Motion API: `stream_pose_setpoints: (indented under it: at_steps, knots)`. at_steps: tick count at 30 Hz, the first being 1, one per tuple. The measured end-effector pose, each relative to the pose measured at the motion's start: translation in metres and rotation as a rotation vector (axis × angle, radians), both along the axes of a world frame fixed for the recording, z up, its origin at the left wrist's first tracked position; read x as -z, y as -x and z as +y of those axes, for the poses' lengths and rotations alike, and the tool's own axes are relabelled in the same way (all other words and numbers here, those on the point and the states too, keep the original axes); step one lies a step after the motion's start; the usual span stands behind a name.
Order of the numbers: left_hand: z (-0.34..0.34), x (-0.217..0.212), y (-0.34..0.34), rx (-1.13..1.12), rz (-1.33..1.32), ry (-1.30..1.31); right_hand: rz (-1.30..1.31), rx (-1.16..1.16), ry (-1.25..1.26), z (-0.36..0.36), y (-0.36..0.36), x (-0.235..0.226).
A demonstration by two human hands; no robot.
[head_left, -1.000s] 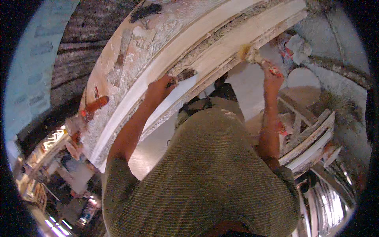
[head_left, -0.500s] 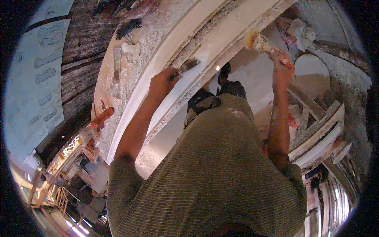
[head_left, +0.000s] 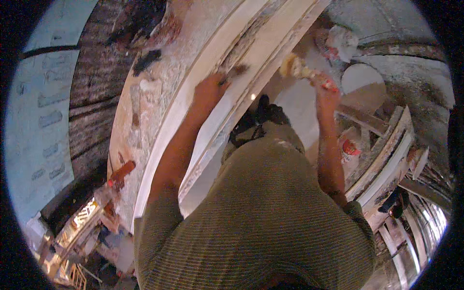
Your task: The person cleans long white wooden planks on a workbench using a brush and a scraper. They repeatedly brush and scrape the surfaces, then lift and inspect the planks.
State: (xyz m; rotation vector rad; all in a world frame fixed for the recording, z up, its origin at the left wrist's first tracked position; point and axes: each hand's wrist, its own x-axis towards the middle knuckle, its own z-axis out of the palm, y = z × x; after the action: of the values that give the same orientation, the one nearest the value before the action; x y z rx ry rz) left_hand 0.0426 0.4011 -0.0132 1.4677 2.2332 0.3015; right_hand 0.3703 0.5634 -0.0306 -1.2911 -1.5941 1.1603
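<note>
A long, pale, slightly curved moulding with raised edges and a grooved surface runs diagonally along the bench edge. Over it, my left hand is closed around a small dark-tipped tool; blur hides whether it is a brush or a scraper. The tool's tip is at the moulding's inner channel. Off the moulding's right side, my right hand grips a wide paintbrush with yellowish bristles and a pale-smeared handle. The bristles point left, close to the moulding's edge.
On the crusted bench lie a black object and a reddish-brown block. At right stand a wooden frame and another pale moulding. A red-and-white packet lies beside my right forearm.
The view has shifted. My left hand and its tool have moved a little up along the moulding. The brush in my right hand is now lower and further left in the picture.
</note>
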Motion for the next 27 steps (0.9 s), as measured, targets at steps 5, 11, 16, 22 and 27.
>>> stream_pose_setpoints:
  at_steps: [5, 11, 16, 22, 27]
  knots:
    - [-0.049, -0.026, -0.007, -0.143, -0.095, 0.128, 0.036, 0.061, 0.196, -0.009, 0.014, -0.021]
    - [0.075, 0.009, -0.008, 0.034, -0.035, 0.011, 0.017, 0.001, 0.149, 0.058, 0.021, -0.007]
    - [0.266, 0.021, -0.026, 0.091, 0.039, -0.199, -0.075, 0.006, 0.055, 0.163, 0.025, 0.002]
    - [0.308, -0.002, -0.04, 0.026, -0.052, 0.086, 0.334, -0.045, 0.093, 0.308, -0.019, 0.024]
    - [0.306, -0.019, -0.051, -0.134, -0.145, 0.065, 0.027, 0.061, 0.093, 0.39, -0.055, -0.009]
